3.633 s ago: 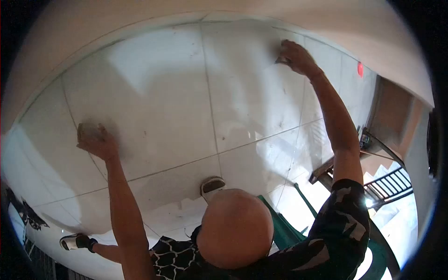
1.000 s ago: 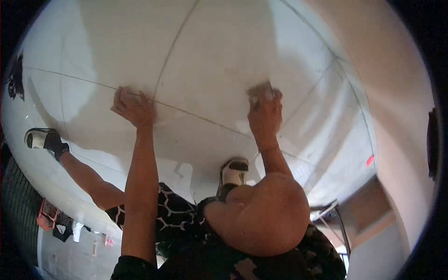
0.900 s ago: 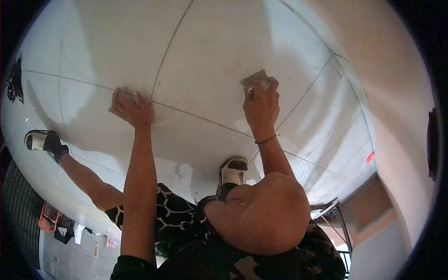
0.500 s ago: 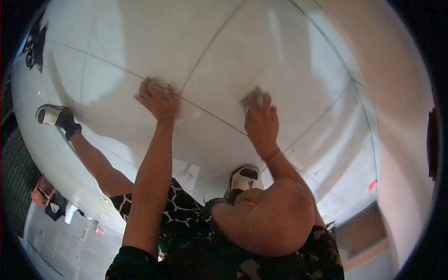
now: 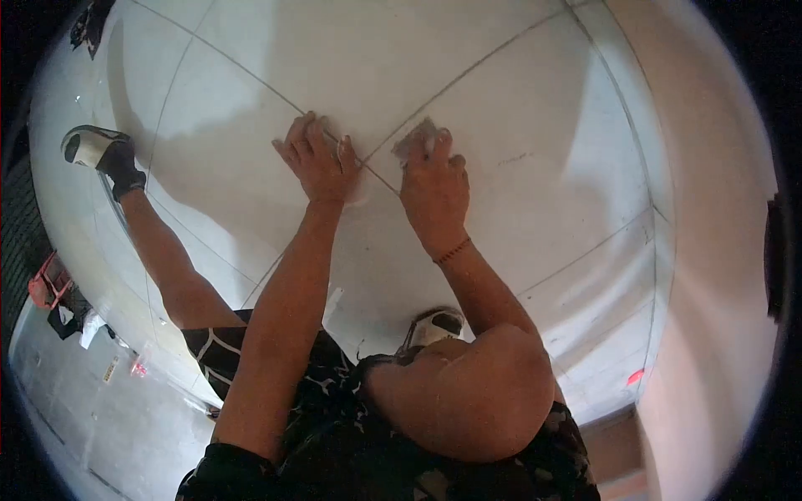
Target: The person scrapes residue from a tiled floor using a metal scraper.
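Observation:
My left hand [image 5: 317, 163] rests on the pale tiled floor [image 5: 351, 58], with its fingers apart and the fingertips at a dark joint line [image 5: 255, 77]. My right hand [image 5: 436, 196] is closed on a small grey pad [image 5: 415, 140], whose rough corner shows past the fingers. The pad lies against the floor, just right of where two joint lines meet. A thin reddish-brown band circles my right wrist. The undersides of the fingers on both hands are hidden.
My shoes [image 5: 88, 149] [image 5: 436, 324] stand on the tiles around the work spot. A pale wall [image 5: 710, 250] rises on the right, with a small red piece [image 5: 635, 377] near its foot. A red stool-like object [image 5: 50, 282] and small items lie at the lower left.
My right hand has moved with the grey pad up and left, closer to the joint crossing. My left hand has shifted right along the joint line. The view has also turned a little.

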The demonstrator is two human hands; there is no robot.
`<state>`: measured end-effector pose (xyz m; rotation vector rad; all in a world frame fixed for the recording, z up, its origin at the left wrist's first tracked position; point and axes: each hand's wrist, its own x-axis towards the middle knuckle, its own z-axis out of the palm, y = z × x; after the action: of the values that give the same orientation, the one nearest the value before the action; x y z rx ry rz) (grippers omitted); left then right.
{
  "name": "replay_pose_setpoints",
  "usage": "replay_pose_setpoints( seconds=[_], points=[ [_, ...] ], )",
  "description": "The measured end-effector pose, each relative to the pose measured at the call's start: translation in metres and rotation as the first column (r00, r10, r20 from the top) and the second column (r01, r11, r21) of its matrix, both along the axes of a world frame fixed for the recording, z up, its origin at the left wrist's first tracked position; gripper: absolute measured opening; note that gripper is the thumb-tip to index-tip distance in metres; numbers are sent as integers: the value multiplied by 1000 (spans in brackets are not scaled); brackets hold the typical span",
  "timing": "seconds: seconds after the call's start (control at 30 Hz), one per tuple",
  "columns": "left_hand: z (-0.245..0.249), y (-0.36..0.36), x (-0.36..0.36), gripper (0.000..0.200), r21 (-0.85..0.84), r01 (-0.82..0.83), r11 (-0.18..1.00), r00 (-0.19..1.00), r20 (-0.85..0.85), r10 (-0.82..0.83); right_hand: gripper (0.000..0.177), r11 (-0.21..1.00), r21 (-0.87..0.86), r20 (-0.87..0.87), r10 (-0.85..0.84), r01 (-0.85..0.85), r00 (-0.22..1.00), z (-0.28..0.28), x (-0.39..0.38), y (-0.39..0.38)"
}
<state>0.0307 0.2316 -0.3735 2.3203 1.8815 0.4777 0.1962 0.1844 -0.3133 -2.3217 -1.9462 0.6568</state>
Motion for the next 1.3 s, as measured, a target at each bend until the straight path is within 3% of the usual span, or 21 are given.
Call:
replay_pose_setpoints(
  seconds=[0.13,0.3,0.37,0.4,0.47,0.6,0.7,0.8,0.87,1.0,1.07,1.1,1.27,1.3],
  points=[
    [-2,-1,-2,40,23,-1,1000,998,-66,3,47,999,42,-19,3,-2,1000,-1,2,5],
    [-4,1,-2,42,5,-16,1000,1000,-21,16,45,999,31,-32,-37,38,999,-5,-1,-2],
    [-6,8,-2,41,23,-22,999,999,-31,23,46,969,247,-16,30,-25,999,-26,0,-8],
    [-5,1,-2,41,18,-21,1000,999,-34,22,46,975,221,-18,24,-19,1000,-16,-1,-10],
    [-3,2,0,41,21,-14,1000,999,-31,15,45,999,-9,-28,-31,31,999,1,-2,15],
    [3,2,4,39,-36,-23,999,999,-43,21,44,999,-44,0,-7,7,1000,0,-1,1],
    [-1,1,0,40,-49,-33,998,999,-19,32,46,999,40,35,-1,0,999,-2,-3,12],
    [-3,1,0,39,-13,-16,1000,999,-46,15,47,994,102,54,31,-36,998,3,4,-4],
    [3,5,2,39,7,-22,1000,999,-48,22,49,995,-6,-119,95,-96,988,-3,18,-7],
    [7,-1,2,40,-59,-37,998,999,13,38,48,967,212,-81,160,-140,984,14,34,56],
    [6,0,-2,42,-64,-62,996,998,17,64,47,948,54,-13,316,-315,949,13,28,92],
    [6,1,-2,43,-70,-57,996,998,32,59,46,939,28,-59,345,-344,937,12,22,101],
    [8,3,-6,42,-125,-104,987,980,154,122,44,867,-32,-157,486,-497,859,13,-28,126],
    [7,3,-7,44,-118,-116,986,975,174,135,44,890,-1,-179,448,-455,876,12,-44,139]
  ],
)
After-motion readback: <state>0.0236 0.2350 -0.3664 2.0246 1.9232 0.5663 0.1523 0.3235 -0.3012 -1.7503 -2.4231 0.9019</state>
